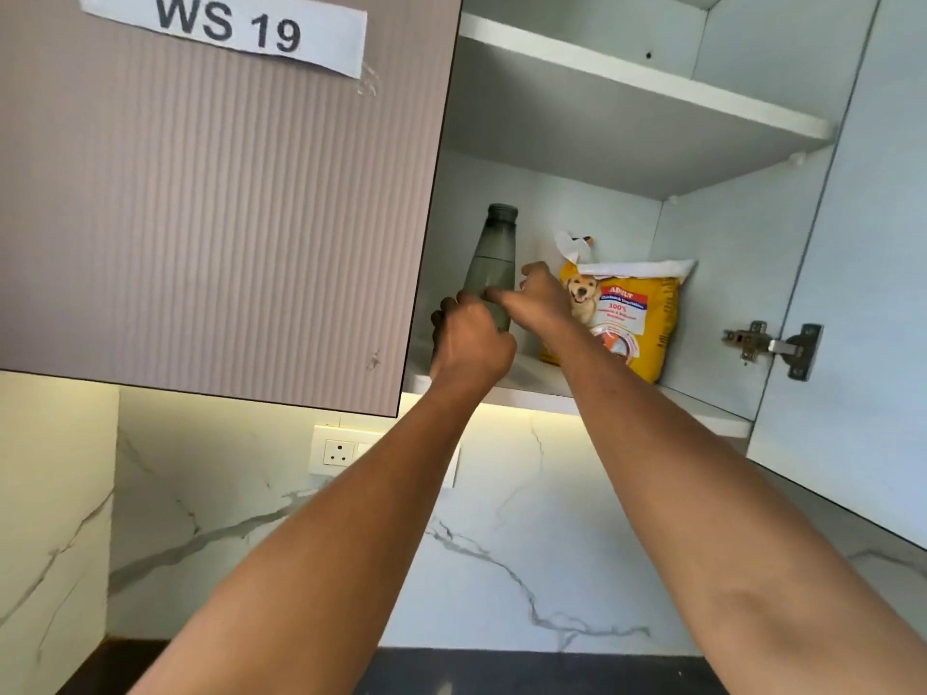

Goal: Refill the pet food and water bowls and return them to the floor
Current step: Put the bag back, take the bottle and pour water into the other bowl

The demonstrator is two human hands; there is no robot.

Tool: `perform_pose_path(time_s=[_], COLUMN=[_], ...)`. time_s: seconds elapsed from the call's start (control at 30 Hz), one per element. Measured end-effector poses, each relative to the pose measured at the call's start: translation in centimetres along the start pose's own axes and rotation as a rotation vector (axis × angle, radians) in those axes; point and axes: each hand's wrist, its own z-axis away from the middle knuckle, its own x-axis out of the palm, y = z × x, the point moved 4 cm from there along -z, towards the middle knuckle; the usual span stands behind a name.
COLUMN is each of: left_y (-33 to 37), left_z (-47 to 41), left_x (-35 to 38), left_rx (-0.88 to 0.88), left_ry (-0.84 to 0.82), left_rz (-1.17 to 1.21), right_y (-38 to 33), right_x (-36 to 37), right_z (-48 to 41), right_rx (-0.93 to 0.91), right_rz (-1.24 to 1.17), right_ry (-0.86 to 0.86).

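A ribbed beige cabinet door (210,203) hangs shut, labelled "WS 19" (228,30); beside it white shelves (647,87) stand exposed. Underneath, warm strip light washes veined marble wall (501,569); a socket (338,451) sits there.

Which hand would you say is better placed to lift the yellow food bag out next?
Right hand: it is beside the yellow food bag, while the left hand is at the grey bottle.

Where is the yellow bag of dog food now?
The yellow bag of dog food stands on the lower shelf of the open wall cupboard, right of the grey bottle, partly behind the right hand.
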Motion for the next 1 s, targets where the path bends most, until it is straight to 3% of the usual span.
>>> perform_pose_path(time_s=[0.23,0.5,0.73,1.0], left_y=[-0.6,0.0,0.8,3.2], left_z=[-0.6,-0.1,1.1,3.5], left_x=[0.2,-0.4,-1.3,-4.7], left_rx=[-0.028,-0.006,0.084,0.176], left_ry=[-0.016,0.038,0.123,0.033], left_rz=[0.036,0.057,0.208,0.466], right_y=[0.7,0.6,0.9,-2.2], right_x=[2.9,2.4,-1.6,-8.9], right_z=[-1.9,-0.9,2.9,9.2], right_rx=[0.037,-0.004,-0.063,-0.133], right_rz=[-0.086,-0.085,-0.127,-0.242], right_ry=[-0.062,0.004,0.077,0.134])
